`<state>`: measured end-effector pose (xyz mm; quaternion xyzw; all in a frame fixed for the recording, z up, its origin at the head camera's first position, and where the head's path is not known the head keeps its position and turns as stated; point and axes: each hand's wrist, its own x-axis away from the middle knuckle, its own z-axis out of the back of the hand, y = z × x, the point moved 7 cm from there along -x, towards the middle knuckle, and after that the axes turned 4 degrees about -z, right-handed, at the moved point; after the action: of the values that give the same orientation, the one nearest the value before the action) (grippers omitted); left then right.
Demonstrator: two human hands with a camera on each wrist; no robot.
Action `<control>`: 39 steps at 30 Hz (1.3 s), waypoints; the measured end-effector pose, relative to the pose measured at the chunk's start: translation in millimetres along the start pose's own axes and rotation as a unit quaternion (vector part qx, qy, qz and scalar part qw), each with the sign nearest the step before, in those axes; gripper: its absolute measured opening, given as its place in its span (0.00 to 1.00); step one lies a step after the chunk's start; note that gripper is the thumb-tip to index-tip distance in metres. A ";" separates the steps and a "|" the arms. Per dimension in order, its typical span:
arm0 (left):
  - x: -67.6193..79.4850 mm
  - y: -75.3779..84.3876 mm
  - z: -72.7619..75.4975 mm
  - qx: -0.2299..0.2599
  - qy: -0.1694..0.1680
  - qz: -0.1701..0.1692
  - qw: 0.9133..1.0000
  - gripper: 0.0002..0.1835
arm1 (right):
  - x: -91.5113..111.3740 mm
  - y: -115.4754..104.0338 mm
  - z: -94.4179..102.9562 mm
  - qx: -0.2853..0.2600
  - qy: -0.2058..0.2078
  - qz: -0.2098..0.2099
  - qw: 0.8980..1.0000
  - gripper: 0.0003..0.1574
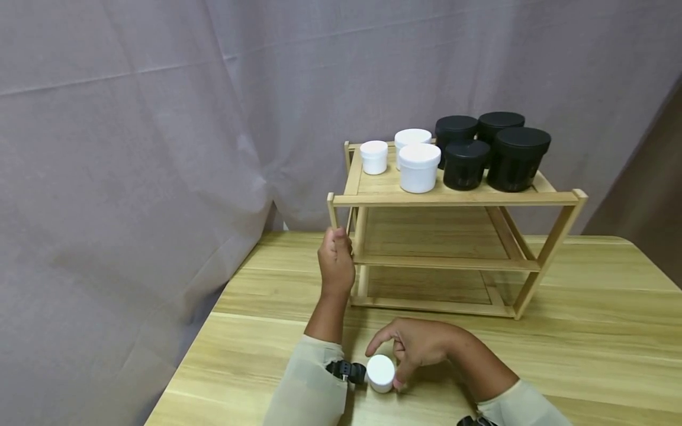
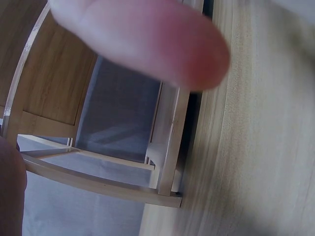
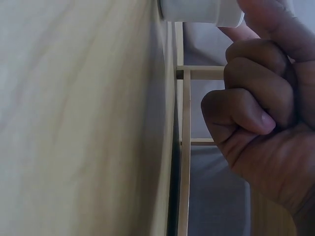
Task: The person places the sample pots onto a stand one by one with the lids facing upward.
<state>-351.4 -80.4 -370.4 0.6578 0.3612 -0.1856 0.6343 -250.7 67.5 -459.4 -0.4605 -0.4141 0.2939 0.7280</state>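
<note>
My left hand (image 1: 337, 263) grips the left front post of a wooden three-tier rack (image 1: 447, 261); its thumb (image 2: 192, 54) looms large in the left wrist view. Low in the head view, a small white lidded jar (image 1: 380, 371) stands upright on the table. Around it curve the index finger and thumb of my right hand (image 1: 423, 346), one on either side. Close up in the right wrist view, the other fingers (image 3: 256, 88) are folded into the palm, and only part of the jar (image 3: 197, 11) shows at the top. Whether both fingertips press on it is hard to tell.
On the rack's top shelf stand three white jars (image 1: 419, 168) at the left and several black jars (image 1: 517, 160) at the right. The wooden table (image 1: 256, 331) ends along a slanting left edge. A grey curtain (image 1: 160, 148) hangs behind and to the left.
</note>
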 end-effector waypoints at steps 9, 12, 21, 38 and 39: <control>-0.3 -0.2 0.0 0.002 0.001 -0.001 1.000 0.40 | 0.2 -1.2 0.1 0.026 0.009 0.011 1.000 0.32; -0.1 0.3 0.5 0.002 0.003 -0.003 1.000 0.38 | 1.2 -1.2 0.6 0.034 0.012 0.012 0.999 0.31; 0.0 0.4 0.1 0.004 0.000 0.001 1.000 0.34 | 3.6 -1.6 1.8 0.049 0.017 0.008 0.999 0.31; -1.1 -0.6 0.6 -0.006 -0.001 -0.004 1.000 0.42 | 31.6 -22.7 21.7 0.117 0.086 0.027 0.989 0.29; -1.1 -0.8 0.3 -0.008 -0.002 -0.004 1.000 0.43 | 34.6 -24.8 23.5 0.124 0.093 0.028 0.988 0.29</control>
<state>-352.7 -81.0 -370.2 0.6511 0.3643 -0.1865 0.6392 -253.4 95.6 -419.8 -0.4035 -0.2921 0.3195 0.8061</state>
